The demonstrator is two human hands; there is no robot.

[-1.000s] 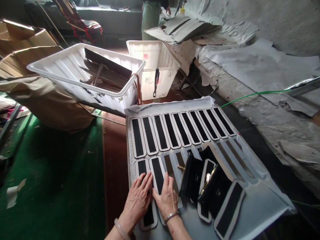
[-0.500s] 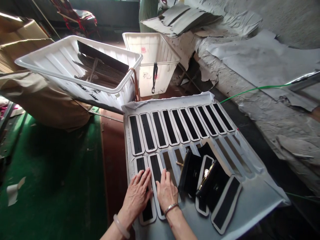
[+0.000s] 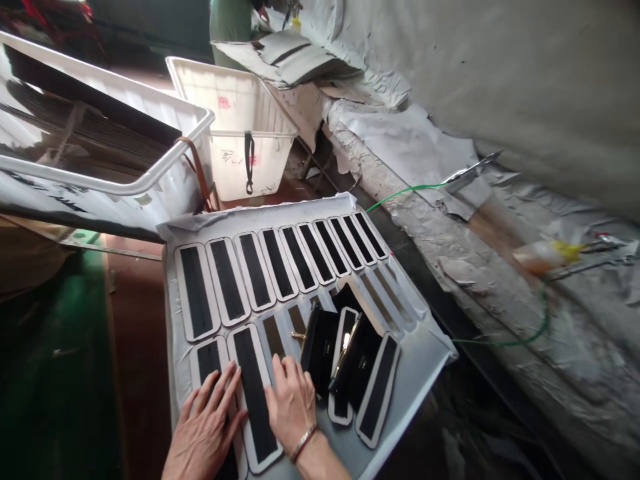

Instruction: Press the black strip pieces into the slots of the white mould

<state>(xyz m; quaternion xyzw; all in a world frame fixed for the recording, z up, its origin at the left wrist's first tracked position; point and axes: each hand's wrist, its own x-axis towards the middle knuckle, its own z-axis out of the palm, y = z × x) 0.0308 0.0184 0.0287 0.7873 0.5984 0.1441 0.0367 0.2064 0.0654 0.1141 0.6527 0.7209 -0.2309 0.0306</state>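
Observation:
My left hand (image 3: 207,417) lies flat, fingers spread, on the left panel of the near row, a black rounded strip with a pale border. Beside it is a second such panel (image 3: 253,397). My right hand (image 3: 293,400) rests at that panel's right edge, its fingers a little bent and apart, holding nothing I can see. To its right, black zipped pouch-like pieces (image 3: 320,343) with gold zips stand partly folded, with a pale-edged panel (image 3: 377,393) splayed at their side. A row of matching panels (image 3: 260,270) lies along the far side of the covered board (image 3: 425,360).
White plastic bins (image 3: 250,160) stand behind the board; the left one holds dark stacked sheets (image 3: 100,133). At right, a paper-covered ledge (image 3: 400,160) carries a green hose (image 3: 400,193) and a yellow-topped bottle (image 3: 550,255). Part of another person (image 3: 230,27) shows at the back.
The view has swung to the right, bringing the bottle on the ledge into sight. My right hand has shifted off the second panel's face to its right edge; my left stays on its panel.

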